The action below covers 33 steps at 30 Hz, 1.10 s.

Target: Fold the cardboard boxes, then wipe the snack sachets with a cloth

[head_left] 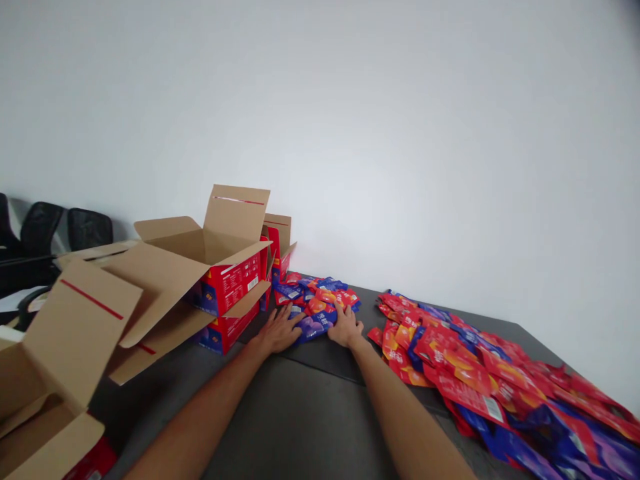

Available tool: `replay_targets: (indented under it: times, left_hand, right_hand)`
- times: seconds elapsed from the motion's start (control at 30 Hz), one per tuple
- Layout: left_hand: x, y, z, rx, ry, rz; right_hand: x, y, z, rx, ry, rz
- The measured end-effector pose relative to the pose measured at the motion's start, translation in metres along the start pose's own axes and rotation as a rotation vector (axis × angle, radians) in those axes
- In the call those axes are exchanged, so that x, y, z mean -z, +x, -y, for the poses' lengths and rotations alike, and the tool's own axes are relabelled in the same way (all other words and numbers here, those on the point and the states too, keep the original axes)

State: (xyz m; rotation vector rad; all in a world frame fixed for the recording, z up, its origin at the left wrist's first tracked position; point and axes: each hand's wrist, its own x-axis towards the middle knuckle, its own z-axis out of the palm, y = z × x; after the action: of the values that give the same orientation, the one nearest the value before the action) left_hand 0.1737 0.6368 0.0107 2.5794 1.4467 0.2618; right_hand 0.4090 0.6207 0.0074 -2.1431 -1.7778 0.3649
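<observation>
A small heap of red and blue snack packets [325,293] lies on the dark table near the wall. At its near side rests a blue packet [316,325] with pale lettering, one hand at each end of it. My left hand [279,331] lies palm down with spread fingers, its fingertips touching the packet's left end. At the right end, my right hand [345,327] rests with its fingers apart and partly bent, touching the packet and the heap's edge. Neither hand visibly closes round a packet; the undersides of both are hidden.
A larger pile of red and blue packets [465,360] spreads along the right side of the table [300,413]. Open cardboard boxes, red and blue outside [243,283], stand stacked at left. Another open carton [45,400] is at lower left. Black chairs [90,228] stand beyond.
</observation>
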Motion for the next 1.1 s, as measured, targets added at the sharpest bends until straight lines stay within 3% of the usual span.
replay_targets:
  times: [0.27, 0.37, 0.53, 0.67, 0.87, 1.1]
  left_hand:
    - [-0.005, -0.005, -0.001, 0.049, 0.028, -0.159]
    - [-0.005, -0.012, -0.005, 0.08, 0.074, -0.235]
    - [-0.005, -0.031, -0.024, 0.104, 0.078, -0.247]
    - [0.001, -0.053, -0.057, 0.054, 0.06, -0.258]
    - [0.014, -0.09, -0.125, -0.033, -0.001, -0.24]
    - [-0.002, -0.134, -0.196, -0.07, -0.07, -0.207]
  right_hand:
    - [-0.001, -0.012, -0.001, 0.044, 0.024, -0.03]
    - [0.007, -0.03, 0.001, 0.074, 0.027, -0.034]
    - [0.029, -0.063, 0.0, 0.128, 0.021, -0.046]
    - [0.052, -0.096, -0.004, 0.164, 0.012, -0.063]
    - [0.083, -0.16, -0.017, 0.224, -0.022, -0.087]
    - [0.107, -0.252, -0.055, 0.223, -0.053, -0.137]
